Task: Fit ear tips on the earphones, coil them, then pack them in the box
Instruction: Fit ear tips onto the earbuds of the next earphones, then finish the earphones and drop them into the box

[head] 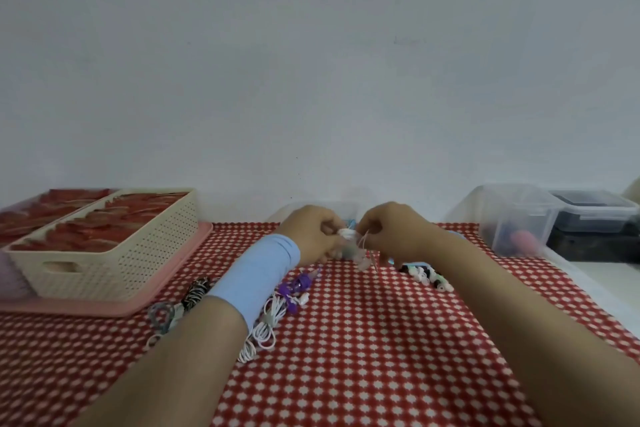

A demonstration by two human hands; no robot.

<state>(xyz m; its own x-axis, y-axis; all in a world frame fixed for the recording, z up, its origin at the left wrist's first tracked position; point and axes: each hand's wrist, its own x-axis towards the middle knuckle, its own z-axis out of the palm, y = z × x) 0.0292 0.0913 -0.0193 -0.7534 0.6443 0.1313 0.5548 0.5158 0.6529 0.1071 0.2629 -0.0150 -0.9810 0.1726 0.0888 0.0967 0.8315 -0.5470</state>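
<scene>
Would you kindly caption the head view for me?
Left hand and right hand hold a white earphone over checked cloth.

Light blue wristband [254, 274] on left forearm, bare hands.

Red cloth [346, 374] with a regular pattern of white dots on the worktop [595, 277]. Cream basket [138, 263] with fine holes, full of red packets [104, 232], on a pink tray [114, 309]. Light blue sleeve [256, 274]. Small white earphone [347, 234]; white coiled earphones [265, 328], purple earphones [298, 284], black-and-white striped cable [196, 289]. Clear box [502, 211] with something pink inside. Pale grey wall [311, 62].
</scene>
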